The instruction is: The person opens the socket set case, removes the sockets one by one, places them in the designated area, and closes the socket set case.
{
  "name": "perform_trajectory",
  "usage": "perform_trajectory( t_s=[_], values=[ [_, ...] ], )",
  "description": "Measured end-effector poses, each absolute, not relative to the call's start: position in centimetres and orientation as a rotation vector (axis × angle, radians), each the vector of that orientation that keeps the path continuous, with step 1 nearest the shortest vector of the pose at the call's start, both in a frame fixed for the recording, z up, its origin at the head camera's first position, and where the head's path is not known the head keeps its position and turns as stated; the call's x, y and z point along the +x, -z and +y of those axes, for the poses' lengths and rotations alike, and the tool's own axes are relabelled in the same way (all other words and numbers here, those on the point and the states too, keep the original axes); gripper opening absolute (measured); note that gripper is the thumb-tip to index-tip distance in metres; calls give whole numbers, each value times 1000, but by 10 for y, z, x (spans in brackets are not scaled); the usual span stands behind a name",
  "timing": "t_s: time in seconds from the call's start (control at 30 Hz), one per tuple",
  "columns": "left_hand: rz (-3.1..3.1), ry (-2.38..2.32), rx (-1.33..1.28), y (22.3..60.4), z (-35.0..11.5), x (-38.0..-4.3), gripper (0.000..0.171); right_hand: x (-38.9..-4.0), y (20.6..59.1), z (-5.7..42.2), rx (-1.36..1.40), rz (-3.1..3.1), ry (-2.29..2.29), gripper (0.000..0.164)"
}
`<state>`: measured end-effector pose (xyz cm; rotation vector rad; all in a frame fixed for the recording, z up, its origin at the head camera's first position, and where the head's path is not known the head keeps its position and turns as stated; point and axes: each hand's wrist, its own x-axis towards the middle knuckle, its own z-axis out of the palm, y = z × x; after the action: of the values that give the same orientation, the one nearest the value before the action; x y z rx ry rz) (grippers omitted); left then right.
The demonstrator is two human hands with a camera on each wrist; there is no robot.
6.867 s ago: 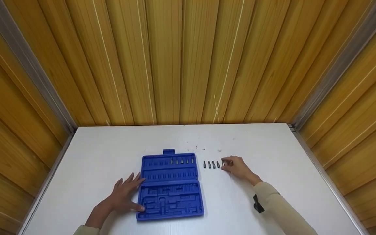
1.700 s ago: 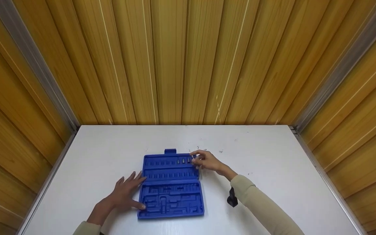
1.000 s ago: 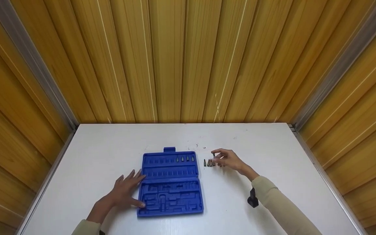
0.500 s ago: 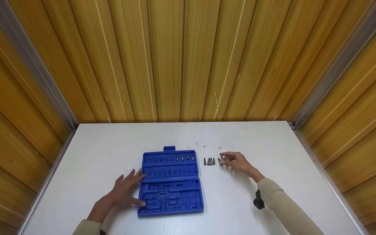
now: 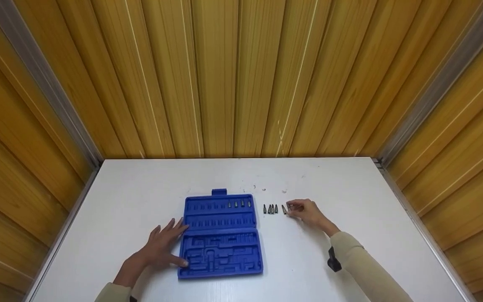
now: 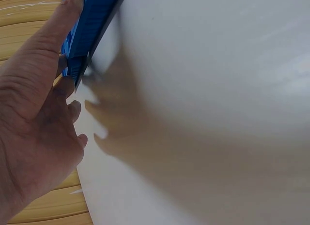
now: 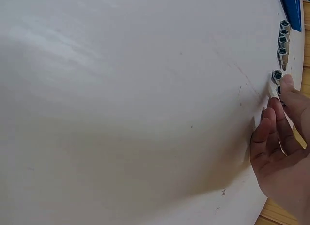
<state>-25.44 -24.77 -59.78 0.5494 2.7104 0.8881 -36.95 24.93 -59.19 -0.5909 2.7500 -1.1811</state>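
- Vs 6.9 s ago: upper row of the blue case [image 5: 223, 228] shows four case bits [image 5: 242, 204], was five. Table count is six incl. the one in hand, was five.
- Vs 1.7 s ago: right hand [image 5: 308, 214] was over the case's 1 o'clock corner; now well off it, toward 2–3 o'clock from case centre.
- Vs 0.5 s ago: held bit [image 7: 279, 90] sat higher; now down level with its neighbour.
- Right hand grip: thumb and fingertips pinch the held bit.
- Loose bit [image 5: 284, 209] just beside the held bit, at its 9 o'clock, slightly tilted.
- Row of four [image 5: 276, 209] on the white table [image 5: 329, 268], 2 o'clock from case centre, near the case edge. Middle pair close together.
- Left hand [image 5: 159, 247] same pose throughout: fingers spread, thumb and a fingertip touching the case's 9 o'clock edge.
- Case lies open flat, latch tab [image 5: 219, 191] at 12 o'clock; case bits at 1 o'clock.
- Light sleeve [image 5: 367, 268] runs off toward 5 o'clock.
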Motion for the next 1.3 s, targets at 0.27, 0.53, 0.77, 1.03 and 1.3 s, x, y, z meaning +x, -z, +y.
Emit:
perform_trajectory(
  t_s=[0.27, 0.53, 0.77, 1.03, 1.3],
  values=[
    [2707, -895, 566, 599, -246, -256, 115, -368, 595, 250, -602, 2766, 1186, 37],
    [2706, -905, 552, 596, -248, -253, 116, -371, 591, 248, -568, 2745, 1158, 39],
    [2700, -896, 557, 593, -248, -251, 115, -374, 579, 245, -569, 2692, 1155, 34],
    [2700, -924, 575, 593, -247, -252, 114, -381, 570, 225, -692, 2625, 1189, 35],
    [2712, -906, 590, 596, -248, -254, 115, -386, 563, 177, -819, 2563, 1165, 35]
  ],
)
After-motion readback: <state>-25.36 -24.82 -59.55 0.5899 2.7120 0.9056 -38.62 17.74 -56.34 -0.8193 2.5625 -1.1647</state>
